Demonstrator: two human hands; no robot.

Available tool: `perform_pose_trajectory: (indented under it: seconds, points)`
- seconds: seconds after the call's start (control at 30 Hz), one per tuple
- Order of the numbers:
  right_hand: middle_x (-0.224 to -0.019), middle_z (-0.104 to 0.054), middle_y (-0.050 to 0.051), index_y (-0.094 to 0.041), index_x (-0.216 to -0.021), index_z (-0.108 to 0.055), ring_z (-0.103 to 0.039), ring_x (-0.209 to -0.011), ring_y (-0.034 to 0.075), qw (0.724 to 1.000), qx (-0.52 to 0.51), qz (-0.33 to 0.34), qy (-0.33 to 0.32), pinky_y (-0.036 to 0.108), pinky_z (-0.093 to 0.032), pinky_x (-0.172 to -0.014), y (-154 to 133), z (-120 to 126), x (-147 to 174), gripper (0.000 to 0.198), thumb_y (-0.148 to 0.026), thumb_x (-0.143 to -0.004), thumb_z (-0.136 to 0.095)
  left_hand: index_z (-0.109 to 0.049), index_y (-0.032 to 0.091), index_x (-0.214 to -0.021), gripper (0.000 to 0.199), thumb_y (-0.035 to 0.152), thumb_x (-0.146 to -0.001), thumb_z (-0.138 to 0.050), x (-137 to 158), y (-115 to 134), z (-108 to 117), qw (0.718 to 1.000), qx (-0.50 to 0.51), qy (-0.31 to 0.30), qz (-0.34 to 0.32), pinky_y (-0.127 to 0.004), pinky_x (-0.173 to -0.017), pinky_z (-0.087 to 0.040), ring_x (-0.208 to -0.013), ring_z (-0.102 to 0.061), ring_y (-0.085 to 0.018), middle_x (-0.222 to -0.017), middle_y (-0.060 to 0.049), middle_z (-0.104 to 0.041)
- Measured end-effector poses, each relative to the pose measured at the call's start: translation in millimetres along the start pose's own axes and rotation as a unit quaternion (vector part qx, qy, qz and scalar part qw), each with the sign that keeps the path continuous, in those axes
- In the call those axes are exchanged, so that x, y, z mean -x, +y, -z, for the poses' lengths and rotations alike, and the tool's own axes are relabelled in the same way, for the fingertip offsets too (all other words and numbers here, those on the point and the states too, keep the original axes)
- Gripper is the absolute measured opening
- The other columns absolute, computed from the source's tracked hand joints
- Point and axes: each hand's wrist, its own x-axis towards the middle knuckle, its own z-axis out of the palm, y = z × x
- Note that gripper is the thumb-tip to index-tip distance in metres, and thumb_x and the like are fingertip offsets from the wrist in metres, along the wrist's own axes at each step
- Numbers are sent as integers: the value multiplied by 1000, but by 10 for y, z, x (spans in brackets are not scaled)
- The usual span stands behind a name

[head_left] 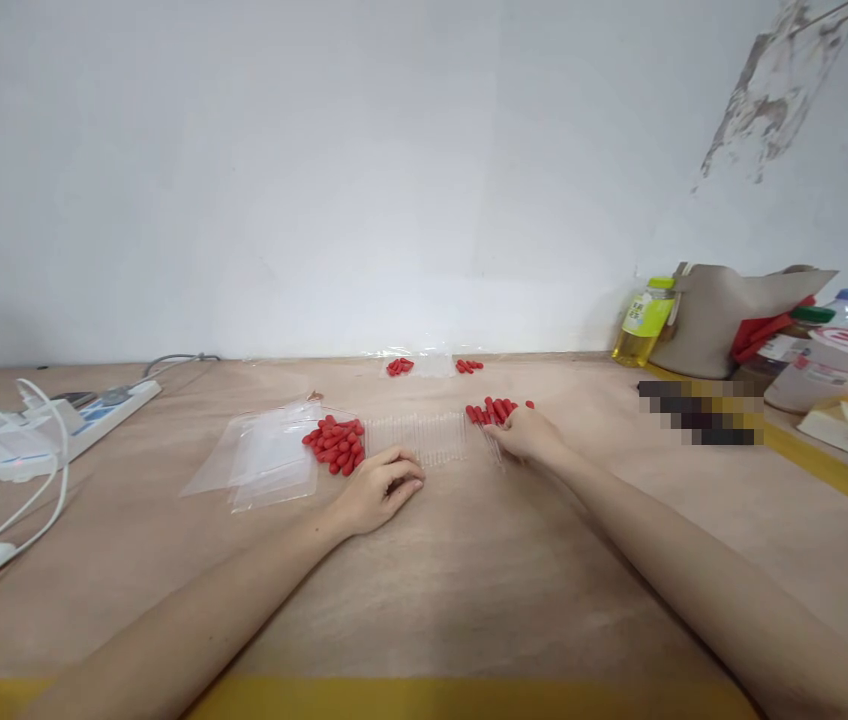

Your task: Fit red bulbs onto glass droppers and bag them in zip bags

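Observation:
Thin clear tubes [416, 438] lie side by side in a row on the table. My left hand [383, 492] rests just in front of this row, fingers loosely curled, thumb a little apart, and no object visible in it. Behind its wrist is a heap of red rubber bulbs [335, 445]. Farther right, my right hand [529, 436] has its fingertips pinched together over several thin clear tubes [497, 457]. Red bulbs [497, 409] lie in a row right behind those fingers, seemingly on the tube ends. What the pinch holds is partly hidden by the fingers.
Clear plastic bags [266, 455] lie left of the heap. Bags with red bulbs [399, 368] are by the wall. A power strip [116, 405] with white cables stands at left; a yellow-capped bottle [644, 322], a grey bag [716, 315] and a plastic tub [833, 370] at right.

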Motion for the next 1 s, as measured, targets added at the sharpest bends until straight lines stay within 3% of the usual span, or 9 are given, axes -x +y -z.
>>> perform_pose_trajectory:
  seconds: [0.17, 0.37, 0.63, 1.0]
  points:
    - [-67, -61, 9, -17, -65, -59, -58, -66, 20, 1000, 14, -8, 6, 26, -36, -52, 4, 44, 22, 41, -54, -73, -44, -62, 18, -88, 19, 22, -86, -44, 1, 8, 1, 1000, -1, 0, 2, -26, -72, -44, -81, -54, -14, -93, -5, -56]
    - [-74, -64, 5, -20, -67, -60, -59, -73, 19, 994, 18, 77, 70, 27, -38, -60, -173, 32, 111, 31, -44, -76, -44, -60, 17, -84, 16, 20, -85, -44, -7, 23, 8, 1000, 1, -6, 3, -26, -72, -43, -80, -54, -14, -90, -5, -56]
    - [-91, -64, 14, -16, -91, -63, -60, -85, 25, 998, 67, 19, 11, 32, -44, -64, -489, -150, -29, 28, -32, -73, -49, -43, 16, -60, 24, 25, -81, -50, 10, 21, -1, 1000, -3, -3, 22, -22, -58, -40, -68, -51, -11, -81, -3, -54]
    - [-89, -65, 14, -14, -90, -63, -61, -81, 25, 998, 62, 16, -17, 30, -43, -61, -532, -149, -114, 27, -27, -72, -47, -52, 17, -72, 14, 24, -83, -47, 13, 46, -1, 1000, -16, -7, 12, -23, -61, -40, -68, -51, -12, -77, -2, -54]
